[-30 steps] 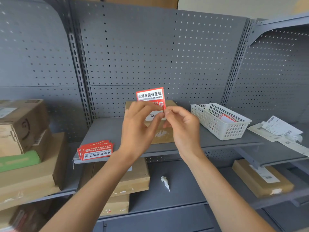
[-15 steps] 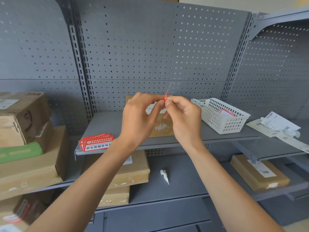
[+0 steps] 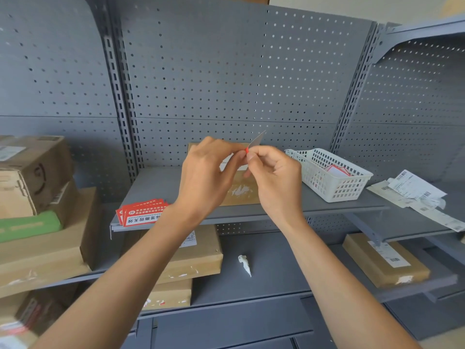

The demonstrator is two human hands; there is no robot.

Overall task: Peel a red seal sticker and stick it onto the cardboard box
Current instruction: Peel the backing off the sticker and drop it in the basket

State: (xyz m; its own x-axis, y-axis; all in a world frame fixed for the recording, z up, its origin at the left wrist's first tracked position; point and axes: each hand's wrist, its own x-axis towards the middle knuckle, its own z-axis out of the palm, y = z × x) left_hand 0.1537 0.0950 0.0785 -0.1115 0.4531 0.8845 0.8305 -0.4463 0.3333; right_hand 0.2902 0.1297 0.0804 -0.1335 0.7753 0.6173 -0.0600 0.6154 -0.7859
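My left hand (image 3: 206,177) and my right hand (image 3: 274,180) meet at chest height, both pinching one red seal sticker (image 3: 255,143). The sticker is turned so its grey backing faces me; only a sliver of red shows at my fingertips. Behind my hands a flat cardboard box (image 3: 241,192) lies on the grey middle shelf (image 3: 156,182), mostly hidden by my hands. A stack of red seal stickers (image 3: 141,215) with white lettering sits at the shelf's front left edge.
A white plastic basket (image 3: 332,177) holding red-edged scraps stands right of the box. Loose shipping labels (image 3: 417,195) lie on the right shelf. Stacked cardboard boxes (image 3: 32,197) fill the left shelf, more boxes (image 3: 193,258) sit below, beside a crumpled white scrap (image 3: 245,264).
The sticker has turned from face-on with its red front readable, through edge-on, to showing its grey back. Both hands stay together at the same spot.
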